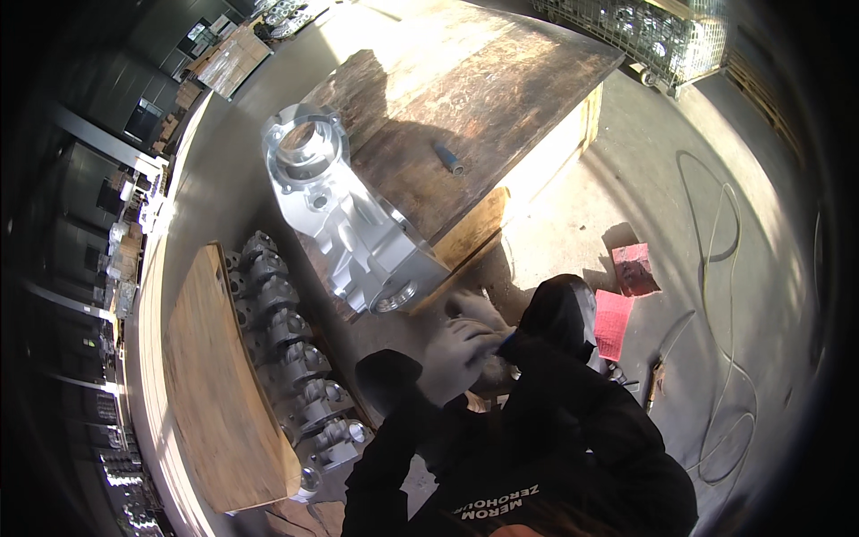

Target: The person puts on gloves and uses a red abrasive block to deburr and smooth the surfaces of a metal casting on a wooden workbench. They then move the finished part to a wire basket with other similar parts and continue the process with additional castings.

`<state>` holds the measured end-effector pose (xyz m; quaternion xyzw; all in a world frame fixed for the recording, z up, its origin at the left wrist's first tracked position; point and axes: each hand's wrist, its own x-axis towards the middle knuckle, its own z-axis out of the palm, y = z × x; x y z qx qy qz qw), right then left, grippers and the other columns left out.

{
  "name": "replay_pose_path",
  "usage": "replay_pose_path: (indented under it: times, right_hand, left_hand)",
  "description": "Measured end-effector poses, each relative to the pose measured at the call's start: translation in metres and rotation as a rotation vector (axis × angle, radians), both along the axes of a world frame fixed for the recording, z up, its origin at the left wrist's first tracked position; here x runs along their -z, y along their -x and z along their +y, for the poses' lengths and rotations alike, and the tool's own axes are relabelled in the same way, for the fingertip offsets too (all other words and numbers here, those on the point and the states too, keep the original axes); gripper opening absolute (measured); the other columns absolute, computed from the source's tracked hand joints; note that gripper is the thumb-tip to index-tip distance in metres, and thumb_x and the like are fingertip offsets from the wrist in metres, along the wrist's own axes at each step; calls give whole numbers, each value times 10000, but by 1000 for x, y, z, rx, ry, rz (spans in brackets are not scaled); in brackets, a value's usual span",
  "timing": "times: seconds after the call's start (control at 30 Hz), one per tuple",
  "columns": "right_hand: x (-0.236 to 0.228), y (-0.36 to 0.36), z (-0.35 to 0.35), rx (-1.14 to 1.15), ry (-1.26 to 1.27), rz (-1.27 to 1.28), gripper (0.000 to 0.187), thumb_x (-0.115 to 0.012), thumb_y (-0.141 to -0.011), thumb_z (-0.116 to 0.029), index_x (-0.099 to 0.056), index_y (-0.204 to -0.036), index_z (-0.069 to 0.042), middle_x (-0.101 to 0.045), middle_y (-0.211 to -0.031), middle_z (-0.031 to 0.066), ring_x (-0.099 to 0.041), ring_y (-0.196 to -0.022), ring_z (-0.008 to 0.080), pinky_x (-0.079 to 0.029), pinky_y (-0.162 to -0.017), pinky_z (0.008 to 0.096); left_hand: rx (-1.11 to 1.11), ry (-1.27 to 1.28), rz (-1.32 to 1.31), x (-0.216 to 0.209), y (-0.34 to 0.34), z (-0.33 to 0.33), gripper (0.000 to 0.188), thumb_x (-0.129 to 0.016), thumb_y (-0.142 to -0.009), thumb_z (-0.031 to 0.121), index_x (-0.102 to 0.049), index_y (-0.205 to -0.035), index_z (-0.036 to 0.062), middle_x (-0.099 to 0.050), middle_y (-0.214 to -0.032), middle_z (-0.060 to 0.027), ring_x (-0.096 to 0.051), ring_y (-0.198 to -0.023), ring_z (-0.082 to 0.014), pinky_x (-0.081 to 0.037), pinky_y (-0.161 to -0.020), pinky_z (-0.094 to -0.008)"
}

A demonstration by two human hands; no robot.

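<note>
The aluminium housing (344,215) is lying on the near corner of the wooden bench (501,80), its lower end overhanging the edge, just above the two gloved hands. The left hand (452,358) and the right hand (479,313) are meeting in front of the chest; the fingers are curling together around something small, but what they are pinching I cannot tell. The work on this piece is looking not finished, I judge (no hand is touching it). I am counting one housing on the bench, one blue tool (449,158) beside it, about seven similar castings (291,358) in a row beside a board (219,394), and two red cloths (622,295) on the floor.
</note>
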<state>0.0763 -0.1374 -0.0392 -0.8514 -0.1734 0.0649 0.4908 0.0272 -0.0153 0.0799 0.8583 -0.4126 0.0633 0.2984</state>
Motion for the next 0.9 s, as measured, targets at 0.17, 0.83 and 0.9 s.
replay_pose_path:
  times: [0.17,0.83,0.9]
  right_hand:
    - [-20,-10,-20,326,-320,-35,442,-748,-844,-138,-566,-1237,-51,-662,-1097,168,-689,-960,315,-562,-835,386]
    - [-27,-101,-23,720,-1340,465,195,-678,-953,-91,-703,-1106,28,-725,-931,80,-691,-810,146,-582,-744,266]
    - [-22,-113,-29,730,-1520,605,192,-674,-957,-102,-688,-1092,33,-706,-975,81,-689,-838,155,-585,-752,261]
  left_hand:
    - [-562,-45,-534,-50,-22,38,482,-851,-705,144,-668,-1148,100,-599,-1272,-82,-556,-1233,-341,-480,-1025,-434]
    - [-476,-296,-605,-55,-155,-25,522,-476,-1043,367,-462,-1459,52,-503,-1451,-177,-471,-1358,-385,-434,-1078,-507]
    - [-532,-284,-537,-54,-161,-36,540,-482,-1035,365,-435,-1480,64,-481,-1472,-179,-445,-1382,-376,-417,-1091,-502]
